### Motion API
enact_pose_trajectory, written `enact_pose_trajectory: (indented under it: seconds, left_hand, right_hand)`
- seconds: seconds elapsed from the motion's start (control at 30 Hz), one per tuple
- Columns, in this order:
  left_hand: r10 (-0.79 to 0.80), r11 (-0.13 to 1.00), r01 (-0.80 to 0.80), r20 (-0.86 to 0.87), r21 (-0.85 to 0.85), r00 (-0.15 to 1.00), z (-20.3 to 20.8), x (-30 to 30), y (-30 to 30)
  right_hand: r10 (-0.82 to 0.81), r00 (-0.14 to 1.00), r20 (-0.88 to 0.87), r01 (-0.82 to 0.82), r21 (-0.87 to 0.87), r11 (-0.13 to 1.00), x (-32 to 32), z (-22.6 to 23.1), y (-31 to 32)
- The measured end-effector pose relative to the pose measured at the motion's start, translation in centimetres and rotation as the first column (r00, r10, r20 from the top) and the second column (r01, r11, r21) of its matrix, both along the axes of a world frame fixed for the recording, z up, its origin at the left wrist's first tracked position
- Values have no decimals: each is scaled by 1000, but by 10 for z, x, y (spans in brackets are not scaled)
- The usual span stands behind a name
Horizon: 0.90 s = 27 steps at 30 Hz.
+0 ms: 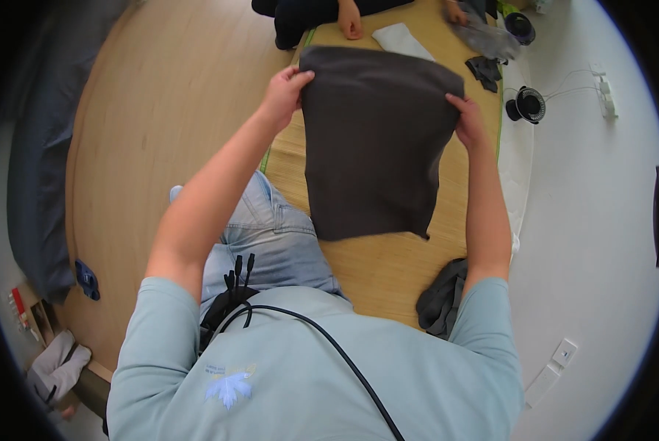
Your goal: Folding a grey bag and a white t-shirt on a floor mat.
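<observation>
A dark grey rectangular cloth (373,147) hangs spread out between my two hands, above a yellow woven mat (366,275). My left hand (283,92) pinches its far left corner, thumb on top. At the far right corner my right hand (467,117) grips the edge between thumb and fingers. The near edge of the cloth hangs loose, and its near right corner curls a little. Close to my right elbow, a crumpled dark grey cloth (442,298) lies on the mat.
Across the mat another person's hand (350,20) rests near a folded white cloth (403,42); their other hand touches grey fabric (484,35). A small black fan (526,106) stands by the right wall. Wooden floor (160,95) and a dark curtain (47,147) lie to the left.
</observation>
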<state>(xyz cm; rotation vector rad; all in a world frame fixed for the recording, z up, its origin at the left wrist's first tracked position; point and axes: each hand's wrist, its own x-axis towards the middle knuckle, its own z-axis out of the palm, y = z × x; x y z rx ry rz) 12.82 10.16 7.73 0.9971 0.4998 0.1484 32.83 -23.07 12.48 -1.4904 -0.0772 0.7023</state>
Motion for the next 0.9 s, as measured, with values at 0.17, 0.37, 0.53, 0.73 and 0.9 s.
enact_pose_trajectory:
  seconds: [0.17,0.37,0.53,0.73,0.9]
  left_hand:
    - [-12,991,-30,316,128,949,125,28,-4]
    - [-154,891,-33,369,453,917,198,0,-8]
    - [-438,735,150,294,661,850,149,-71,-25]
    - [-614,-37,474,-394,880,683,-11,-157,-55]
    - [-550,-194,605,-596,772,585,-58,-161,-78]
  right_hand:
    - [-133,968,211,69,285,956,9,92,-16]
    - [-256,881,397,81,408,910,-45,156,-31]
    - [-296,798,524,241,173,955,-117,95,-90]
    - [2,817,577,109,-157,982,-250,-98,-152]
    - [-130,935,330,212,-225,951,-328,-194,-194]
